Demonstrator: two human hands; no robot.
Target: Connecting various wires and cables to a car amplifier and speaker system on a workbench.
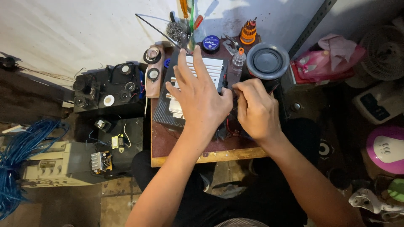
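left hand flat on finned heatsink | right hand pinching thin tool (tip hidden)

Finned silver heatsink unit — flat on workbench.

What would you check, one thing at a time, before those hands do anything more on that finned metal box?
1. Left hand flat on the silver finned unit, steadying it: ok.
2. Right hand pinched shut on a thin dark tool at the unit's right edge: ok.
3. Tool tip seated on its target: cannot tell, hidden by the fingers.
4. Small clear bottle upright, close behind the work: ok, but apt to be knocked.
5. Round speaker cone apart from the hands: ok.
6. Unit fully on the wooden board: ok.
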